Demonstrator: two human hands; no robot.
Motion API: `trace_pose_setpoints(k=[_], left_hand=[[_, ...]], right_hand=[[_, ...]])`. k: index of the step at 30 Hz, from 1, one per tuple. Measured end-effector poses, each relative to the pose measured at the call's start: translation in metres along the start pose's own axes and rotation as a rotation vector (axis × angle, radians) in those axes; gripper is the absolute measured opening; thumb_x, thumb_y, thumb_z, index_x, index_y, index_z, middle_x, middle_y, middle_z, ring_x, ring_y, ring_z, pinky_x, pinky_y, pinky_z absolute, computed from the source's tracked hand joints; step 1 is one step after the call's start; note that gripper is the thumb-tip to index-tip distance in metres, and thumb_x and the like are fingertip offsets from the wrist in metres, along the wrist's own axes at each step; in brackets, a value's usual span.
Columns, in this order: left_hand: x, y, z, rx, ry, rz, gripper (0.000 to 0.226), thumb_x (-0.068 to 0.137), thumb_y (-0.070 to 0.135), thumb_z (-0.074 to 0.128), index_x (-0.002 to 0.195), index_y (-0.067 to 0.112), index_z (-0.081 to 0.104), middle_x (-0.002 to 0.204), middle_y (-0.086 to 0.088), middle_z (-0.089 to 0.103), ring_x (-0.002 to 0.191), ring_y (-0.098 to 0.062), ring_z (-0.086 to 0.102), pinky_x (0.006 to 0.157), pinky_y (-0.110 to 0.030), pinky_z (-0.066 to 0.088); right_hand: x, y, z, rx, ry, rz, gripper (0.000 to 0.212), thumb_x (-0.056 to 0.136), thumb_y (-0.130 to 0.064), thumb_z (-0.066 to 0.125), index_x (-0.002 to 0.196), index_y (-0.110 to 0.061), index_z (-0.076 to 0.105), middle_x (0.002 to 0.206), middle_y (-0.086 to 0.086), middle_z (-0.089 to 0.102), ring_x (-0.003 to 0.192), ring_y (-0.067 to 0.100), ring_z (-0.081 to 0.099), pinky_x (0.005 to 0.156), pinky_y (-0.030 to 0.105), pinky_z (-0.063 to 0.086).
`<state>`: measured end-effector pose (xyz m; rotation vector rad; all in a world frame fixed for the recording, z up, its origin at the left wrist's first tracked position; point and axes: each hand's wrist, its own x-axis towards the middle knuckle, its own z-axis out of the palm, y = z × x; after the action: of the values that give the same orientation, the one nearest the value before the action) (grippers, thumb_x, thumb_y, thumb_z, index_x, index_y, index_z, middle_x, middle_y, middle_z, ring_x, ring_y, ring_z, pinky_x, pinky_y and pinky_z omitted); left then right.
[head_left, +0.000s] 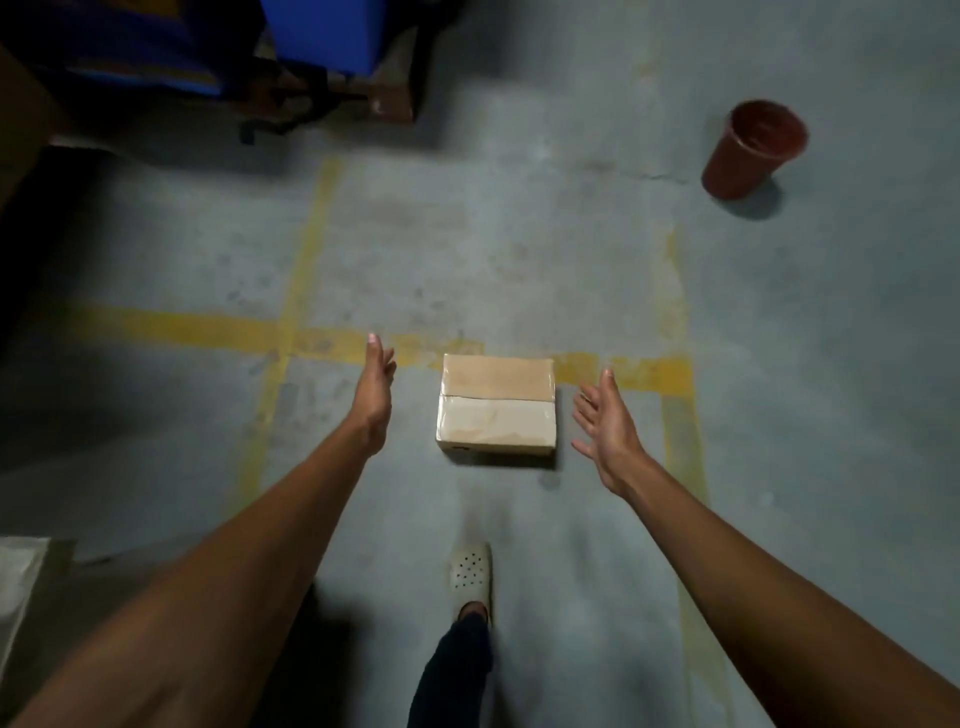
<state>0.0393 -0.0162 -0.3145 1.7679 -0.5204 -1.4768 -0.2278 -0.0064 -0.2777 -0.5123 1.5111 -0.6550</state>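
A small taped cardboard box (497, 408) lies flat on the grey concrete floor, across a yellow painted line. My left hand (375, 392) reaches forward to the left of the box, fingers straight, palm facing inward, not touching it. My right hand (608, 428) is stretched out to the right of the box, fingers spread, also apart from it. Both hands hold nothing.
A dark red bucket (753, 150) stands on the floor at the far right. Blue equipment (317, 31) and dark clutter fill the far left. Yellow floor lines (306, 249) cross the floor. My foot in a white perforated clog (470, 571) is just behind the box.
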Motion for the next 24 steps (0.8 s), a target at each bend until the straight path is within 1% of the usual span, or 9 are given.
trace_pose_setpoints(k=[4,7,11,15,17,19,21,22,24], left_hand=[[0.112,-0.052,0.022,0.064,0.006,-0.066,0.077,0.101,0.064,0.015,0.157,0.014,0.029,0.163,-0.005,0.027,0.15,-0.018,0.023,0.122,-0.047,0.012],[0.184,-0.102,0.031,0.08,0.034,-0.125,0.076,0.101,0.064,0.016,0.157,0.013,0.028,0.163,-0.005,0.026,0.151,-0.017,0.023,0.123,-0.045,0.011],[0.263,-0.171,0.044,0.115,0.045,-0.202,0.074,0.103,0.061,0.017,0.159,0.013,0.022,0.165,-0.003,0.022,0.152,-0.016,0.02,0.123,-0.042,0.01],[0.319,-0.232,0.06,0.206,0.065,-0.33,0.075,0.103,0.062,0.013,0.157,0.012,0.024,0.163,-0.006,0.025,0.15,-0.024,0.025,0.12,-0.041,0.017],[0.334,-0.259,0.068,0.269,0.078,-0.384,0.075,0.104,0.06,0.014,0.152,0.007,0.036,0.156,-0.012,0.038,0.143,-0.03,0.037,0.113,-0.039,0.029],[0.341,-0.276,0.072,0.311,0.069,-0.414,0.076,0.103,0.062,0.019,0.143,0.004,0.048,0.145,-0.016,0.051,0.127,-0.032,0.051,0.1,-0.036,0.039],[0.34,-0.285,0.073,0.272,0.045,-0.453,0.073,0.102,0.061,0.027,0.138,0.002,0.052,0.136,-0.017,0.058,0.112,-0.031,0.057,0.094,-0.037,0.046],[0.337,-0.285,0.075,0.245,0.042,-0.459,0.071,0.102,0.06,0.03,0.138,0.003,0.052,0.136,-0.017,0.058,0.112,-0.032,0.057,0.095,-0.039,0.048],[0.325,-0.278,0.077,0.205,0.055,-0.466,0.066,0.104,0.056,0.032,0.142,0.005,0.047,0.132,-0.012,0.057,0.118,-0.033,0.056,0.091,-0.039,0.045]], right_hand=[[0.111,0.033,-0.002,-0.009,0.07,0.075,0.062,0.107,-0.051,0.019,0.154,-0.015,0.036,0.157,0.006,0.041,0.139,0.017,0.042,0.104,0.037,0.032],[0.193,0.07,-0.008,-0.048,0.1,0.132,0.063,0.107,-0.051,0.018,0.155,-0.012,0.033,0.158,0.009,0.039,0.143,0.023,0.039,0.11,0.042,0.032],[0.289,0.124,-0.015,-0.097,0.14,0.191,0.062,0.108,-0.05,0.019,0.155,-0.012,0.034,0.143,0.0,0.046,0.127,0.015,0.045,0.105,0.037,0.034],[0.373,0.193,-0.023,-0.201,0.171,0.3,0.067,0.103,-0.06,0.033,0.146,-0.01,0.047,0.145,0.003,0.052,0.127,0.023,0.052,0.113,0.04,0.037],[0.399,0.227,-0.025,-0.385,0.148,0.345,0.077,0.098,-0.062,0.046,0.15,-0.006,0.041,0.156,0.014,0.041,0.139,0.031,0.043,0.118,0.047,0.032],[0.408,0.239,-0.018,-0.625,0.128,0.361,0.081,0.098,-0.054,0.055,0.155,-0.004,0.028,0.165,0.018,0.018,0.148,0.037,0.027,0.122,0.047,0.025],[0.405,0.237,-0.014,-0.705,0.185,0.372,0.088,0.095,-0.05,0.062,0.157,-0.005,0.02,0.165,0.017,0.01,0.148,0.039,0.026,0.121,0.046,0.026],[0.406,0.237,-0.018,-0.678,0.239,0.386,0.091,0.091,-0.05,0.065,0.157,-0.006,0.022,0.164,0.017,0.014,0.145,0.04,0.031,0.119,0.048,0.03],[0.408,0.239,-0.033,-0.541,0.228,0.424,0.083,0.082,-0.048,0.068,0.149,-0.007,0.04,0.152,0.018,0.041,0.131,0.039,0.047,0.113,0.052,0.038]])
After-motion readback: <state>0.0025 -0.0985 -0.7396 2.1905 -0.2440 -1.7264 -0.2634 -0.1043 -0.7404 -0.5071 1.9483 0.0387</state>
